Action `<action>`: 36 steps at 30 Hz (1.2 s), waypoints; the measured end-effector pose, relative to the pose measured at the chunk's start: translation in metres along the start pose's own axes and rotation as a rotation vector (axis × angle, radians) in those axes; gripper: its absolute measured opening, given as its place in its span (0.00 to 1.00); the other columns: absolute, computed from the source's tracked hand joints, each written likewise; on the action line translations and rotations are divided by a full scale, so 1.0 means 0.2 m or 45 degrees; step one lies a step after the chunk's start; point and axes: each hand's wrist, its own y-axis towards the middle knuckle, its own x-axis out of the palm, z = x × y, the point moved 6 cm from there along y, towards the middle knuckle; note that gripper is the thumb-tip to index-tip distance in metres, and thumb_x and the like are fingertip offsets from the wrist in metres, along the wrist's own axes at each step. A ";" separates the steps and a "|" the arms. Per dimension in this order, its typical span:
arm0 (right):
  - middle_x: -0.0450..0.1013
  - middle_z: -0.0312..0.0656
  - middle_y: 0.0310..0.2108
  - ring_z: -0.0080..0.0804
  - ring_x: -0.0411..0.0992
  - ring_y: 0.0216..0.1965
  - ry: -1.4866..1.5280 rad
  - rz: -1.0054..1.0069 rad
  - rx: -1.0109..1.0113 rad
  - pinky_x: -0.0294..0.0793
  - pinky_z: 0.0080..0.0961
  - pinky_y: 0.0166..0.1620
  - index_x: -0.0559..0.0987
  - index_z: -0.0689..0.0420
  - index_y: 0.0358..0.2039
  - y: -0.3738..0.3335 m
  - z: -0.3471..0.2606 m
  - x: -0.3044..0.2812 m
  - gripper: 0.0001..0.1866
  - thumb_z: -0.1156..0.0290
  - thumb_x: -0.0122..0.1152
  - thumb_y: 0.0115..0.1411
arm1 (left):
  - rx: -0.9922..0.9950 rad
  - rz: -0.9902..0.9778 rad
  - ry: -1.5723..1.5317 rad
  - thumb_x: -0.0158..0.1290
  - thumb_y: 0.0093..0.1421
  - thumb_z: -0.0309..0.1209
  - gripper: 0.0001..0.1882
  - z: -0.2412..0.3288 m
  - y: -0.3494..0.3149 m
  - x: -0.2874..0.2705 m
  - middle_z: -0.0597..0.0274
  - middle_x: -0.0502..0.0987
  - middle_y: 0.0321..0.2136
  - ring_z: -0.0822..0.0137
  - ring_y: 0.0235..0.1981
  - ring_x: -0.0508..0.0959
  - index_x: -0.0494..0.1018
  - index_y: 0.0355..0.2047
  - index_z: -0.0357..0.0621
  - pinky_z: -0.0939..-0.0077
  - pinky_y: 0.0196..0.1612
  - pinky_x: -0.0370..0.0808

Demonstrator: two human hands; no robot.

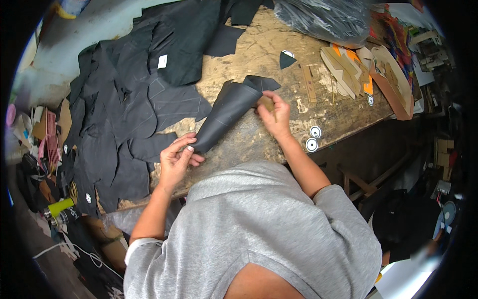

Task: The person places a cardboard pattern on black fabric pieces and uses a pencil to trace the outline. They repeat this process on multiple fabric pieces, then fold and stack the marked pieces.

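A piece of black leather-like sheet (230,108) is curled into a rough cone above the worn wooden table (234,144), its far end folded over. My left hand (179,157) pinches its near left corner between thumb and fingers. At its far right edge, my right hand (276,115) closes its fingers on the material. Something tan shows inside the right hand, too small to make out. Thin pale lines are marked on the sheet. Left of it lies a large spread of black sheets (119,99), some with pale outlines drawn on them.
A dark plastic bag (328,22) lies at the far edge. Cardboard templates (343,70) and an open cardboard box (393,82) sit at the right. Round white discs (311,144) lie near the right front edge. A green can-like cylinder (59,207) stands at the lower left.
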 end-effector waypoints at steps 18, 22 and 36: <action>0.74 0.34 0.36 0.18 0.71 0.35 0.917 -0.386 0.240 0.71 0.14 0.39 0.73 0.60 0.44 -0.02 -0.39 0.39 0.16 0.60 0.48 0.66 | 1.377 0.308 0.325 0.59 0.42 0.17 0.17 0.53 -0.13 -0.03 0.35 0.52 0.63 0.74 0.27 0.64 0.78 0.36 0.33 0.80 0.37 0.71; 0.72 0.32 0.25 0.16 0.66 0.27 0.042 -0.122 -0.199 0.66 0.16 0.31 0.76 0.62 0.37 0.11 -0.71 0.11 0.13 0.65 0.48 0.66 | 1.365 0.372 0.406 0.61 0.37 0.19 0.20 0.59 -0.17 -0.07 0.35 0.53 0.62 0.72 0.30 0.67 0.78 0.35 0.30 0.79 0.41 0.71; 0.70 0.57 0.19 0.57 0.70 0.22 -1.014 0.183 -0.351 0.68 0.41 0.29 0.73 0.64 0.26 0.28 -0.68 -0.13 0.15 0.64 0.53 0.61 | 0.546 0.483 0.268 0.60 0.53 0.22 0.15 0.06 -0.08 -0.03 0.41 0.67 0.53 0.62 0.45 0.77 0.75 0.42 0.31 0.78 0.39 0.77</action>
